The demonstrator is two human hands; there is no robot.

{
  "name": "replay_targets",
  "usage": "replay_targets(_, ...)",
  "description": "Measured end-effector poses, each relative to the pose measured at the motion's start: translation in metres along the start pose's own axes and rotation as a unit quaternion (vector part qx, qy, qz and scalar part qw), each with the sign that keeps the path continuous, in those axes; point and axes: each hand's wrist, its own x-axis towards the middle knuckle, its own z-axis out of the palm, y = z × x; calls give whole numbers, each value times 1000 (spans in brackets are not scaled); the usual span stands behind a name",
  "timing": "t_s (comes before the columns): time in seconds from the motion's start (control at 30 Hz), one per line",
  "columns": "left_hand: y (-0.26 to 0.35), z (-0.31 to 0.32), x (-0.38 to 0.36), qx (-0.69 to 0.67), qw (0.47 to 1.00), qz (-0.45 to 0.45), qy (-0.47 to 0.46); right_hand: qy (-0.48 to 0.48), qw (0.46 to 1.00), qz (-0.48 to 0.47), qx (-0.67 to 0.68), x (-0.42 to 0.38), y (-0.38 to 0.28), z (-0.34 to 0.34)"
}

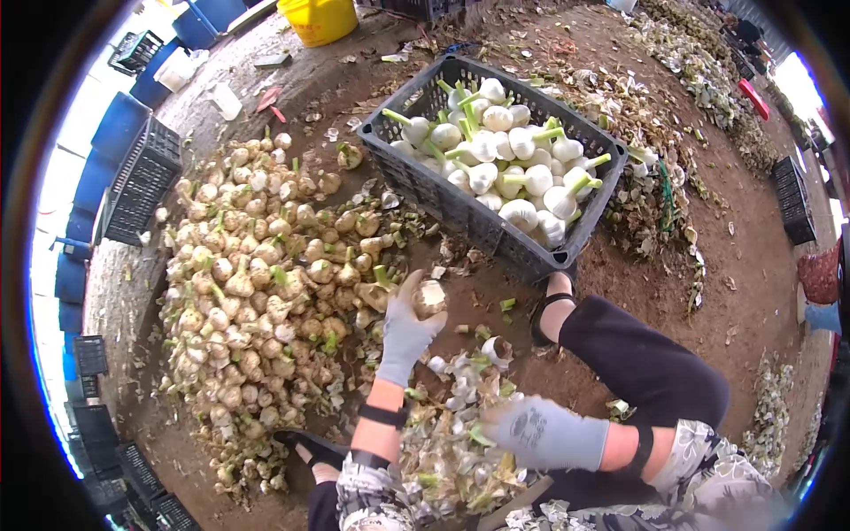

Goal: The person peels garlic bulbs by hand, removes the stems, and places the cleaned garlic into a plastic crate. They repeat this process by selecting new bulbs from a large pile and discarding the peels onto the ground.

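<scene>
My left hand [410, 326], in a grey glove, holds a garlic bulb [430, 299] with its root side showing, at the right edge of a big pile of unpeeled garlic [257, 274]. My right hand [540, 431], gloved too, is over a heap of peeled skins [452, 442]; its fingertips are blurred, and anything between them cannot be made out. Beyond both hands stands a dark plastic crate [469, 217] holding white, cleaned garlic bulbs [522, 164] with cut green stems.
A yellow bucket [320, 21] stands at the top. Black crates [146, 181] and blue containers [119, 133] line the left side. Husk heaps [620, 124] lie right of the garlic crate. My feet and knees flank the skins. Another black crate [793, 202] stands far right.
</scene>
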Motion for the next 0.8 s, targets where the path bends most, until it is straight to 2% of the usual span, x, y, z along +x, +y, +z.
replay_targets(0.03, 14, -8, -8, -325, 941, -94, -20, 78, 996, -25, 32, 2, 4, 7)
replay_targets(0.07, 29, -22, -25, -418, 895, -155, -31, 154, 985, -49, 66, 3, 6, 11)
replay_targets(0.1, 46, -34, -38, -469, 869, -159, -13, 129, 989, -10, 74, 5, 3, 4)
replay_targets(0.13, 62, -45, -50, -519, 839, -162, 3, 133, 988, -16, 75, 8, -1, -2)
replay_targets(0.17, 80, -55, -64, -552, 819, -160, 7, 188, 963, 11, 195, 9, -6, -6)
replay_targets(0.2, 93, -60, -78, -471, 874, -115, 34, 238, 919, 38, 312, 10, -10, -11)
replay_targets(0.23, 100, -64, -92, -488, 864, -116, 39, 238, 918, 34, 315, 11, -15, -21)
replay_targets(0.27, 108, -66, -103, -506, 853, -117, 43, 198, 836, 91, 504, 10, -21, -33)
replay_targets(0.3, 124, -67, -113, -504, 854, -112, 60, 147, 715, 144, 668, 7, -27, -39)
replay_targets(0.33, 129, -64, -123, -481, 870, -93, 61, 182, 653, 96, 729, 9, -26, -29)
replay_targets(0.4, 137, -61, -140, -402, 909, -41, 103, 143, 618, 65, 770, 5, -26, -29)
replay_targets(0.43, 128, -59, -146, -342, 932, 46, 111, 142, 619, 64, 770, 4, -27, -29)
replay_targets(0.47, 126, -62, -152, -341, 932, 46, 112, 141, 626, 76, 764, 3, -28, -29)
replay_targets(0.53, 131, -68, -160, -163, 968, 172, 87, 138, 632, 90, 758, 1, -33, -33)
replay_targets(0.6, 131, -70, -162, -128, 967, 203, 83, 186, 754, 102, 621, -2, -41, -39)
replay_targets(0.67, 130, -70, -164, -77, 968, 226, 72, 213, 838, -13, 502, 8, -10, -10)
replay_targets(0.73, 134, -68, -164, -71, 967, 234, 78, 165, 765, 32, 621, -8, -36, -49)
replay_targets(0.8, 134, -65, -164, -112, 963, 228, 93, 202, 778, -11, 595, -5, -29, -42)
